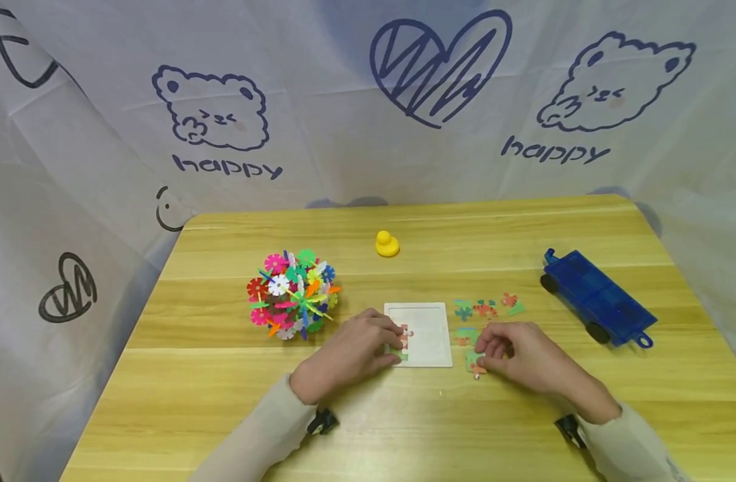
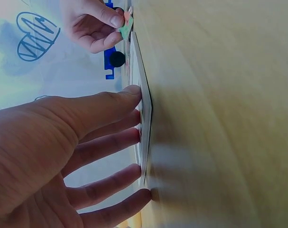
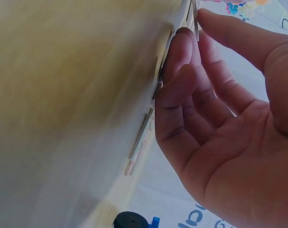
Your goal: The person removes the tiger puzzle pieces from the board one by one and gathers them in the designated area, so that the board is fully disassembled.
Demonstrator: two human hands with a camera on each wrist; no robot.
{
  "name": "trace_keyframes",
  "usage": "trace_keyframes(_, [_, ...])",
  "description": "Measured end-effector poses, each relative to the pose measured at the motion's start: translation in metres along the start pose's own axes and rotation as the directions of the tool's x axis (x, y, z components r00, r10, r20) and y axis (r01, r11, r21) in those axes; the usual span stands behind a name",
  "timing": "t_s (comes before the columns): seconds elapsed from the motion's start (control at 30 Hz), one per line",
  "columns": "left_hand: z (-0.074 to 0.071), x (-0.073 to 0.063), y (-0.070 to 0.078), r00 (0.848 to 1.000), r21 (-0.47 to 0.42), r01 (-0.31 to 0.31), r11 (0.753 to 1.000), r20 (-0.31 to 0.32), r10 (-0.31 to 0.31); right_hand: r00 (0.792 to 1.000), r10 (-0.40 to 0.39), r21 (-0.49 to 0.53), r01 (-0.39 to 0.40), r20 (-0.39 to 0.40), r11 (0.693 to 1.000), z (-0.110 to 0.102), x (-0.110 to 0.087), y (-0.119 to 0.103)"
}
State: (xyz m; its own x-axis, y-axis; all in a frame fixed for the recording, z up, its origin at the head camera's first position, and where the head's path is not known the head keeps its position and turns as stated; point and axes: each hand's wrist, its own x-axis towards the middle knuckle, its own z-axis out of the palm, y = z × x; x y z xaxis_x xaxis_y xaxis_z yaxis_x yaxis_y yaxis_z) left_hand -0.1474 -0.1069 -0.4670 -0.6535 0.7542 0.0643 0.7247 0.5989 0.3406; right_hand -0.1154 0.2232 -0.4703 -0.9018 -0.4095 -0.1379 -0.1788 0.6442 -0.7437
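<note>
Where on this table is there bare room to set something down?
The table is bare between the yellow duck and blue cart, and in front of the white tray, between the sleeves. Another patch lies between the colorful ball and the table's left edge. It is crowded at the tray, under the left hand, and right of it, among puzzle pieces and the right hand.

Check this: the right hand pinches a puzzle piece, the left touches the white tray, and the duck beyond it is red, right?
Not red: the head view shows a yellow duck. The right hand pinches a puzzle piece and the left hand touches the white tray.
</note>
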Motion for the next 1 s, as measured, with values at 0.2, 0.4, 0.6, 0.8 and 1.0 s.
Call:
trace_keyframes(0.2, [-0.001,0.001,0.000,1.000,-0.006,0.002,1.000,0.005,-0.002,0.999,-0.009,-0.017,0.008,-0.037,1.000,-0.002,-0.002,0.000])
trace_keyframes(0.4, [-0.001,0.000,0.001,1.000,-0.017,0.011,1.000,0.016,-0.010,0.998,-0.010,-0.036,0.008,-0.061,0.999,-0.006,-0.003,0.000])
trace_keyframes(0.6, [-0.001,0.000,0.000,1.000,-0.016,0.011,1.000,0.015,-0.011,0.997,-0.033,-0.032,0.030,-0.065,0.999,-0.007,0.000,-0.001])
trace_keyframes(0.8, [-0.003,-0.001,0.000,1.000,-0.025,0.022,0.999,0.019,-0.022,0.997,-0.054,-0.023,0.053,-0.056,0.998,-0.004,0.011,-0.007])
trace_keyframes(1.0, [-0.002,0.000,-0.001,0.998,-0.047,0.049,0.998,0.028,-0.048,0.998,-0.059,0.012,0.059,-0.023,0.998,0.000,0.025,-0.013])
